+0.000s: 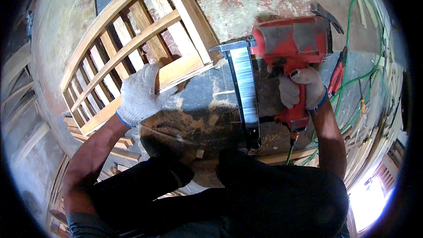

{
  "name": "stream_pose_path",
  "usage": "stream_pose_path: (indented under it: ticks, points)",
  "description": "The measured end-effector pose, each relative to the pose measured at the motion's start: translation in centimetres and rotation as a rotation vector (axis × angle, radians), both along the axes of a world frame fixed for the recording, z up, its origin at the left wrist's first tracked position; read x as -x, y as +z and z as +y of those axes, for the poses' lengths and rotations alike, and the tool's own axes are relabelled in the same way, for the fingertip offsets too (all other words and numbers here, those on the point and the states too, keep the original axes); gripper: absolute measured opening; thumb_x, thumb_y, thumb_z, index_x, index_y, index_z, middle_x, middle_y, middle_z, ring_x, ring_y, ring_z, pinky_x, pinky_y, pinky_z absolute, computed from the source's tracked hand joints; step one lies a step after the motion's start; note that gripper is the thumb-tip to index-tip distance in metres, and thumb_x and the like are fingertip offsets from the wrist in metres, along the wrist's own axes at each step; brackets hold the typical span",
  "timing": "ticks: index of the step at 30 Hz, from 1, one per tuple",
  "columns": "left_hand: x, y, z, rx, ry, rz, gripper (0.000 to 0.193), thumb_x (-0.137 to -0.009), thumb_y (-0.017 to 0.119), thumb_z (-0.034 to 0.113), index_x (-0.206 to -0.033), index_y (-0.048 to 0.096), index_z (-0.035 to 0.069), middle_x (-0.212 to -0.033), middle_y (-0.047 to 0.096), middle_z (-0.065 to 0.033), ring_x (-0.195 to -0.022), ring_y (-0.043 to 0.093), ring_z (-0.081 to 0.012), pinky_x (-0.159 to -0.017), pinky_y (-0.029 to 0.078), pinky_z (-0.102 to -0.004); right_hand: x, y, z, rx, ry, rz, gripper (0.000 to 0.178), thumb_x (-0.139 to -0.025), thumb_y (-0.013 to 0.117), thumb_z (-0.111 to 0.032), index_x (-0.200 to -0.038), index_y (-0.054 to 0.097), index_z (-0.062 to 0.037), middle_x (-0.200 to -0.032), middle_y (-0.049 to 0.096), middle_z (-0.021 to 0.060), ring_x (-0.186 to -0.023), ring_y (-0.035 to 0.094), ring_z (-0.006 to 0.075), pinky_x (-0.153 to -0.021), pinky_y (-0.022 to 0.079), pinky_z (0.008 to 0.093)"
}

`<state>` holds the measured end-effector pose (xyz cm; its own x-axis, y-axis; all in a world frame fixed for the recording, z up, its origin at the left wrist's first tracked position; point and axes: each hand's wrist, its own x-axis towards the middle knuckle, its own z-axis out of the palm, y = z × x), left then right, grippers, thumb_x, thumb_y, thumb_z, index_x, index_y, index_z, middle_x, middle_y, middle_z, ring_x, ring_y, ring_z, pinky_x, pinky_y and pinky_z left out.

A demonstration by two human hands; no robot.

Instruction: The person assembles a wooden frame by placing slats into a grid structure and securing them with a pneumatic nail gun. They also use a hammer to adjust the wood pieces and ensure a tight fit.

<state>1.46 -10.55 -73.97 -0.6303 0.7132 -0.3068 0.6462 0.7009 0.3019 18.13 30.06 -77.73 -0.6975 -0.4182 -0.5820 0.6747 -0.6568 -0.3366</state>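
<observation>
My right hand (306, 89), in a pale work glove, is closed round the handle of a red pneumatic nail gun (286, 39). A long magazine filled with a strip of nails (242, 77) runs down from its nose, which lies against the near right corner of a wooden slatted frame (180, 68). The frame has a curved outer rail, a middle rail and several slats. My left hand (141, 94), also gloved, grips the frame's near rail, with its fingers wrapped over the wood. Where the nose meets the wood, I cannot tell whether they touch.
A claw hammer (327, 15) lies just beyond the nail gun. Red-handled pliers (337, 75) rest right of my right hand. A green air hose (349, 46) loops along the right side. Wood strips (370, 150) are stacked at the right, and short wood pieces (125, 153) lie below the frame.
</observation>
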Motion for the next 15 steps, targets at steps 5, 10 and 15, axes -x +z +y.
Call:
stream_pose_path:
  ticks: [5,10,15]
  points:
    - [-0.1,0.2,0.5,0.059,0.076,-0.064,0.068,-0.08,0.082,0.044,-0.129,0.057,0.004,-0.105,0.067,-0.0176,-0.094,0.071,-0.0386,-0.079,0.056,-0.0489,1.4,1.9,0.2,-0.06,-0.013,-0.09,0.03,-0.09,0.065,-0.035,-0.088,0.06,-0.0052,-0.061,0.053,0.0056,-0.049,0.053,0.0219,-0.049,0.043,0.0368]
    - [-0.2,-0.2,0.4,0.046,0.056,-0.014,0.067,-0.082,0.081,0.047,-0.128,0.057,0.004,-0.103,0.067,-0.017,-0.092,0.071,-0.0385,-0.078,0.055,-0.0493,2.2,2.3,1.5,-0.242,0.039,0.002,0.028,-0.09,0.065,-0.032,-0.091,0.06,-0.0049,-0.062,0.056,0.0068,-0.051,0.057,0.0225,-0.049,0.046,0.0361]
    - [-0.2,0.1,0.6,0.051,0.054,-0.003,0.068,-0.083,0.079,0.049,-0.129,0.056,0.004,-0.103,0.066,-0.0177,-0.091,0.07,-0.0389,-0.077,0.055,-0.0495,3.2,3.0,3.0,-0.319,0.139,0.044,0.027,-0.091,0.065,-0.03,-0.083,0.061,-0.0052,-0.063,0.059,0.0079,-0.05,0.058,0.0225,-0.048,0.047,0.0362]
